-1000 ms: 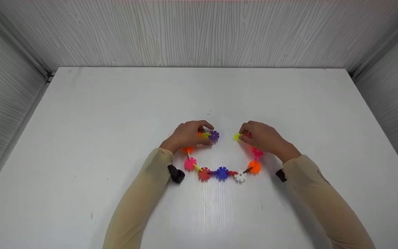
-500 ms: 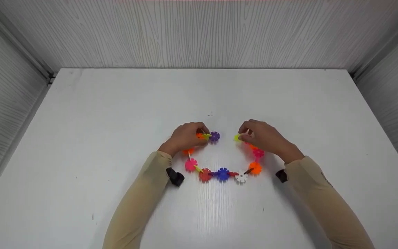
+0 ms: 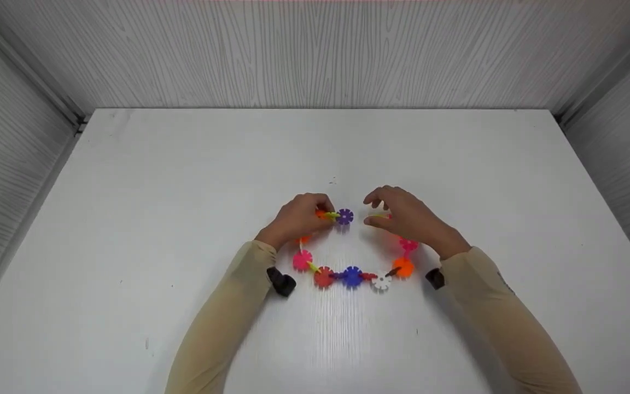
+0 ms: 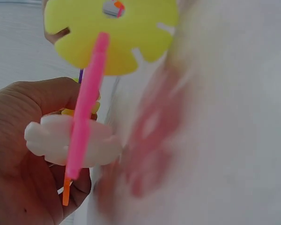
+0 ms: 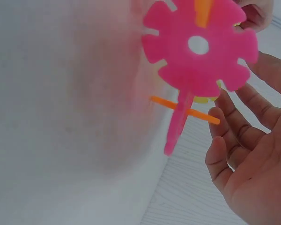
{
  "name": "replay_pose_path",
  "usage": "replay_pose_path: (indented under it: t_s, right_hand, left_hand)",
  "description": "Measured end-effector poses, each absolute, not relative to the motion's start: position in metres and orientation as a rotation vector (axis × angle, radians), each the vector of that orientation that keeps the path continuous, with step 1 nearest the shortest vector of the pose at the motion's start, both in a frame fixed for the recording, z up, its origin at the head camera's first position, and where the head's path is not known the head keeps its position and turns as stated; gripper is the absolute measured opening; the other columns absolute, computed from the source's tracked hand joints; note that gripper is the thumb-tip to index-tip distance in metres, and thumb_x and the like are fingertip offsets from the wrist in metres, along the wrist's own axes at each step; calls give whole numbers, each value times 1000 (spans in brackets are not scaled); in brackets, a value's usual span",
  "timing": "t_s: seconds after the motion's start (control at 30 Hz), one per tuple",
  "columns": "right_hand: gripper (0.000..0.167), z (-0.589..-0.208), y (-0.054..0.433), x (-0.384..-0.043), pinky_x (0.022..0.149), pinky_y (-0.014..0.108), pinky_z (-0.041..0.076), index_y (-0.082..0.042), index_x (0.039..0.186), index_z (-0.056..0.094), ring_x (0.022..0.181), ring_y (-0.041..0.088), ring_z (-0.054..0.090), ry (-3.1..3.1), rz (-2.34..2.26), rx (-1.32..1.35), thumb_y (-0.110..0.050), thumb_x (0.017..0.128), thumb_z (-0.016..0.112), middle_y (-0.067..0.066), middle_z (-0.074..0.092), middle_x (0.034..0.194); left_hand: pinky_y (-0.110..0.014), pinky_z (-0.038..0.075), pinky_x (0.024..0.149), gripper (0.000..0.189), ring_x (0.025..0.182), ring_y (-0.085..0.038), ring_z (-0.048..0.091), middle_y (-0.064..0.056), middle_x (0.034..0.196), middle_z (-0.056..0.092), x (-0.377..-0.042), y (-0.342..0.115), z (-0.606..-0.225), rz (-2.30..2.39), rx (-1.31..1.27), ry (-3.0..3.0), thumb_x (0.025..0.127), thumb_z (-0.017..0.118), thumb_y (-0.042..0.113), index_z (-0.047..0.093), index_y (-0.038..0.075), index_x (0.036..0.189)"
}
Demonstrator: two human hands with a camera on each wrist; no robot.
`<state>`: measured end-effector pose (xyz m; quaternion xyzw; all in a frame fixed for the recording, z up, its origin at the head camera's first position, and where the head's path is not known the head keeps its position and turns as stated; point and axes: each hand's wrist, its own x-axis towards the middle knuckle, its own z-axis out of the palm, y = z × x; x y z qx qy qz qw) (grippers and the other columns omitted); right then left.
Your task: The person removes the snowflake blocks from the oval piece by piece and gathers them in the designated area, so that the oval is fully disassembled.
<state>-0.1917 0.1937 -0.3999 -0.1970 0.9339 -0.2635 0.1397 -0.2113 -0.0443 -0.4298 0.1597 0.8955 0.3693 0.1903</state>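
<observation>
A chain of notched plastic snowflake discs lies in a loop with a gap at its far side. My left hand [image 3: 298, 219] pinches the chain's left end by an orange disc [image 3: 321, 214] and a yellow disc; a purple disc [image 3: 344, 216] sticks out past the fingertips. My right hand [image 3: 410, 219] is at the other end, thumb and fingers spread apart around a yellow disc [image 3: 379, 215] seen edge-on. In the right wrist view the fingers are loosely bent behind a pink disc [image 5: 168, 61]. The left wrist view shows a white disc [image 4: 47, 136] before the palm.
The chain's near side, with a red disc [image 3: 324, 277], a blue disc [image 3: 352, 277] and a white disc [image 3: 381, 281], rests on the white table [image 3: 184, 180]. Grey wood-grain panels [image 3: 315, 54] stand at the back and sides.
My right hand has loosened its pinch on the yellow disc, spread its fingers and shifted left. The yellow disc has turned edge-on. My left hand has moved slightly right with the purple end.
</observation>
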Motion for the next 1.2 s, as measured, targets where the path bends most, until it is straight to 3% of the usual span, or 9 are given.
replay_pose_path:
  t_s: [0.7,0.97,1.2]
  right_hand:
    - [43,-404,165,-199,94,41,47,-11,127,59,99,24,57,2692,-652,-672,-31,90,67,7,64,109]
    - [37,-405,162,-200,94,42,47,-8,121,63,97,24,58,2746,-602,-744,-29,90,67,8,66,108]
    - [35,-407,164,-198,91,40,47,-8,118,65,93,24,58,2788,-559,-817,-28,90,68,7,68,103]
  left_hand:
    - [-36,51,84,14,86,-17,57,-4,100,69,-214,-37,-428,1096,576,2548,90,66,24,68,12,95]
    - [-37,50,80,7,85,-15,59,-1,99,70,-214,-36,-428,1092,648,2601,88,67,24,68,17,90]
    - [-40,51,85,8,91,-16,62,-1,101,71,-213,-37,-427,1059,675,2602,91,65,24,68,17,91]
